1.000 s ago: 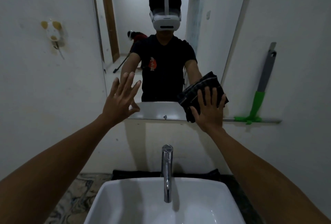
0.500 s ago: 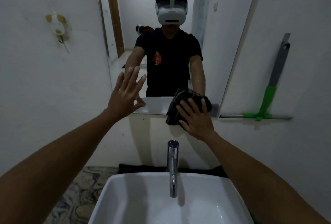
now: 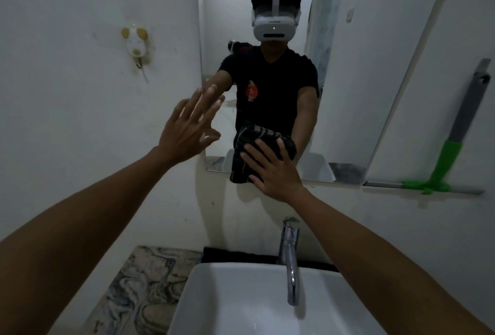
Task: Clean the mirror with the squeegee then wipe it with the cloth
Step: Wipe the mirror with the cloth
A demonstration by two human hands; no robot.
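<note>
The wall mirror (image 3: 356, 72) fills the upper middle and reflects a person in a black shirt with a white headset. A dark striped cloth (image 3: 247, 147) lies flat against the mirror's lower edge, pressed there by my right hand (image 3: 273, 171) with its fingers spread over it. My left hand (image 3: 188, 127) is raised with fingers apart at the mirror's left edge, holding nothing. The squeegee (image 3: 450, 152), grey handle and green head, leans on the wall at the right with its blade on a narrow ledge.
A white basin (image 3: 222, 305) with a chrome tap (image 3: 290, 259) sits directly below my arms. A marbled counter (image 3: 139, 283) runs to its left. A small white and yellow wall hook (image 3: 136, 41) hangs left of the mirror.
My right hand has slid the cloth leftward along the mirror's bottom edge, from the lower right corner to about the middle. My left hand stayed raised near the left edge.
</note>
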